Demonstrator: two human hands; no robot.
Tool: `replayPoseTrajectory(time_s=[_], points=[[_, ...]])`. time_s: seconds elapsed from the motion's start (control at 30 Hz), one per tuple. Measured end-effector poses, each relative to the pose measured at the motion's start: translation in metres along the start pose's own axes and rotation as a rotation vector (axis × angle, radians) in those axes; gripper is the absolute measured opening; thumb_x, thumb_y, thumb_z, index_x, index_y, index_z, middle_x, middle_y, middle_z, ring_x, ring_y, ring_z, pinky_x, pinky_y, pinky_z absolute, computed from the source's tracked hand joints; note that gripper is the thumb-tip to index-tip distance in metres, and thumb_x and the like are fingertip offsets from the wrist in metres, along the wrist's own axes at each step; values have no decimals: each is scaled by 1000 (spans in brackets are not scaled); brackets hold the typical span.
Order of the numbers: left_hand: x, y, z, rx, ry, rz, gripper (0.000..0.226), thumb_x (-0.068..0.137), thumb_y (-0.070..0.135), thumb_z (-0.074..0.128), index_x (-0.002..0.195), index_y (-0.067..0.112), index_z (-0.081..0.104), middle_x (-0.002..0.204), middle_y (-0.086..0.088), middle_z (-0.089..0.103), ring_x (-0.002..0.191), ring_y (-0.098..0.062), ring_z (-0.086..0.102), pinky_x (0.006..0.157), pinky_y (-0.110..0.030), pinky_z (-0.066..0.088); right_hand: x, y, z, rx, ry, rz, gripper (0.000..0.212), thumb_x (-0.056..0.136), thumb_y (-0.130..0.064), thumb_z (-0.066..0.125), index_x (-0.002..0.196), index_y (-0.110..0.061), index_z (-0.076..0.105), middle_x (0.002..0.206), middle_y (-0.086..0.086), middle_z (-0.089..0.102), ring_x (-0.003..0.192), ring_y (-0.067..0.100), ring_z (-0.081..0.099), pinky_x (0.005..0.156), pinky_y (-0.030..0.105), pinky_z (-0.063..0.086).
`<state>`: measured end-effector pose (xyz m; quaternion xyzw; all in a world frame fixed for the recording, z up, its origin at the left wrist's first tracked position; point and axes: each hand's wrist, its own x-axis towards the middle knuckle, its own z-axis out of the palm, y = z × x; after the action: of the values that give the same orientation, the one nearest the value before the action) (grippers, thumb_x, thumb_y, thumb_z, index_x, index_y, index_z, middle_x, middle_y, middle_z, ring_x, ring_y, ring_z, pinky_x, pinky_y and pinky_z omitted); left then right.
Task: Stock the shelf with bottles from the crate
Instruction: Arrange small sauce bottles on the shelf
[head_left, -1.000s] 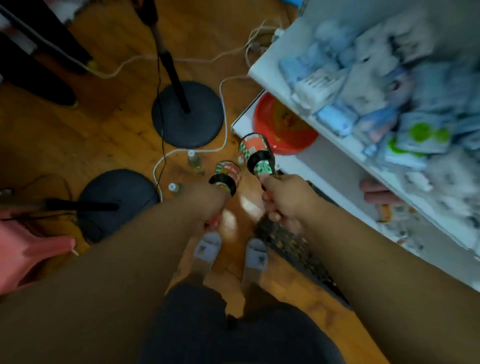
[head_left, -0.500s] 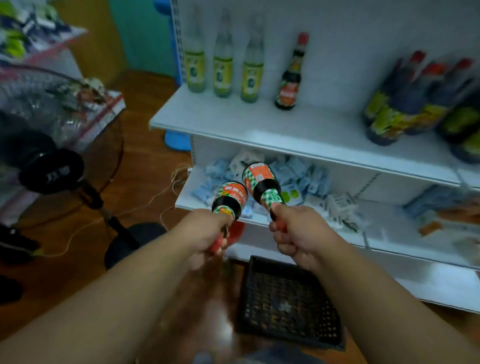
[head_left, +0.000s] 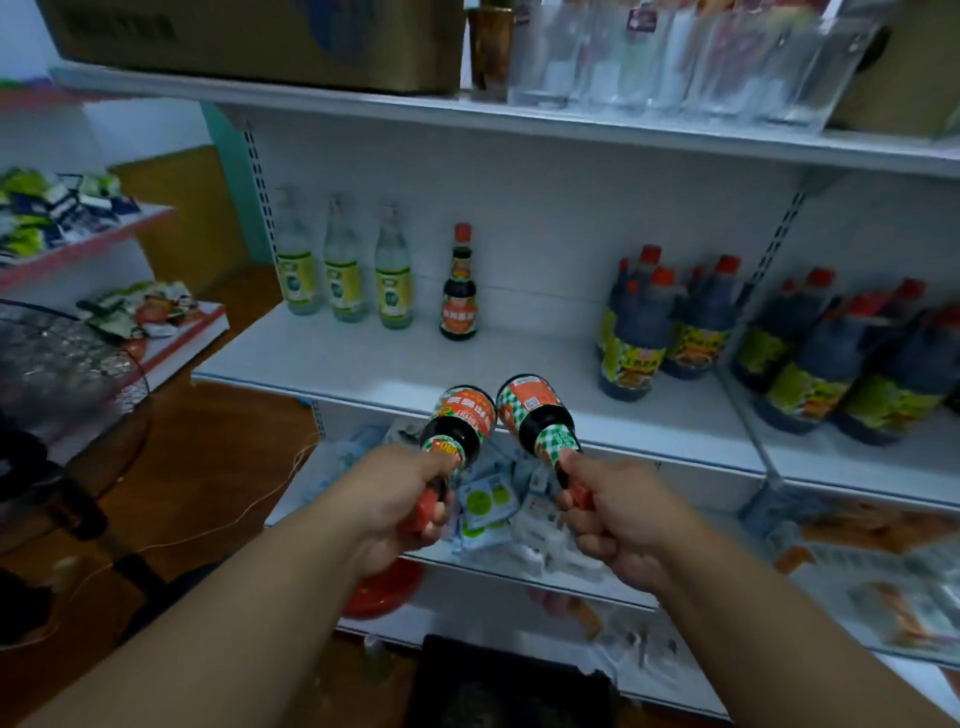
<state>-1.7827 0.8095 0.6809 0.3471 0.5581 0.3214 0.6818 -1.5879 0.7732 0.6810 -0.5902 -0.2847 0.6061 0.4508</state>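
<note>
My left hand (head_left: 400, 506) grips the red-capped neck of a dark sauce bottle (head_left: 460, 421) with an orange label. My right hand (head_left: 615, 512) holds a second such bottle (head_left: 537, 413) the same way. Both bottles point forward, bases toward the white middle shelf (head_left: 363, 364), just in front of its edge. One matching bottle (head_left: 459, 291) stands upright at the back of that shelf. The black crate (head_left: 514, 686) sits on the floor below my hands.
Three clear bottles with yellow labels (head_left: 343, 270) stand left of the matching bottle. Several large dark jugs (head_left: 727, 332) crowd the shelf's right side. Packets (head_left: 493, 509) fill the shelf below. A fan (head_left: 57, 395) stands at the left.
My view has swung up from the floor to the shelves. Both hands have risen with their bottles from above the crate to the level of the middle shelf's edge.
</note>
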Motion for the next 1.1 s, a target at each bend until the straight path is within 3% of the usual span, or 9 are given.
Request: replayPoseTrajectory(time_s=[0.27,0.4,0.57,0.7,0.8,0.9,0.97,1.03,1.1], points=[[58,42,20,231,4,97,17,92,11,56,106,3,52,74,-18,49,42,-18,43,47,-22,31,49,-39,-11,-36,74,-20,22,98,-21,53,82,-8,46,61,7,43,35,8,25,36,16,17],[100,71,11,259,-64,93,37,93,11,54,122,35,48,76,-19,54,46,-19,46,46,-23,32,82,-54,-1,-47,157,-7,24,95,-22,56,77,-9,49,61,8,42,36,10,23,37,16,18],[150,124,-6,578,-165,85,25,96,12,51,113,28,61,73,-14,51,46,-15,45,46,-21,29,120,-82,15,-147,276,-11,31,92,-17,54,64,-14,39,55,7,37,35,12,21,40,17,16],[181,167,-10,943,-216,132,29,92,10,55,117,23,60,62,-8,53,50,-19,55,42,-19,30,136,-105,27,-160,331,-26,17,94,-15,48,77,-14,48,56,10,42,35,15,30,41,18,24],[196,191,-5,1199,-240,216,37,88,9,60,123,21,57,70,-15,64,51,-24,60,42,-21,34,149,-116,33,-121,325,13,22,95,-28,50,77,-16,46,54,8,42,35,14,32,38,18,26],[207,211,4,1331,-195,259,26,86,14,63,110,5,64,85,-19,73,67,-31,73,47,-23,42,158,-123,40,-104,323,41,22,94,-31,53,82,-14,49,54,8,41,34,14,34,34,19,30],[213,221,10,1430,-158,361,21,86,20,62,98,5,70,81,-14,74,73,-27,74,54,-27,52,163,-129,43,-105,329,45,18,93,-29,54,85,-13,50,54,8,41,35,14,36,34,19,34],[221,226,15,1481,-87,539,19,86,24,62,94,9,71,82,-8,74,75,-24,72,64,-31,58,170,-137,44,-108,323,56,25,92,-32,53,75,-14,49,56,5,41,35,14,38,35,19,38],[230,225,17,1427,10,706,20,85,29,67,97,13,65,87,-2,66,78,-19,62,64,-29,49,178,-147,47,-110,311,50,28,94,-40,51,79,-16,49,58,4,43,38,15,41,39,21,43]])
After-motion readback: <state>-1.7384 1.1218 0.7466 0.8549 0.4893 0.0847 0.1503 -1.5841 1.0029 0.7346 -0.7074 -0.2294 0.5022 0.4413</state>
